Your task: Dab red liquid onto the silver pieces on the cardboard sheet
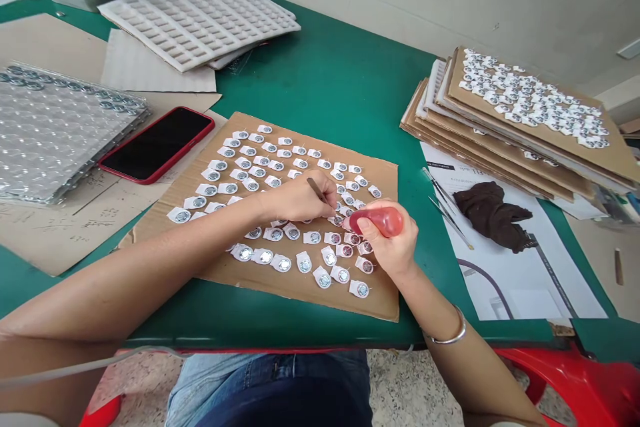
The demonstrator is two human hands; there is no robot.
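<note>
A brown cardboard sheet (320,280) lies in front of me, with many small round metallic discs on white tabs (283,263) spread over it in loose rows. My left hand (303,199) is closed in a pinch on tweezers (316,189); their flat dark end sticks up from the fingers and their tips are hidden. Wrapped in my right hand (397,247) is a red squeeze bottle (384,220), tilted with its narrow end toward the left fingertips. Both hands meet low over discs on the sheet's right half. Discs near the bottle look reddish.
A red-cased phone (157,145) and a clear plastic tray (55,133) are at left. White foam trays (200,20) lie behind. Right, stacked cardboard sheets (530,107) carry more discs; spare tweezers (450,213) and a dark brown cloth (493,213) rest on printed paper (530,287).
</note>
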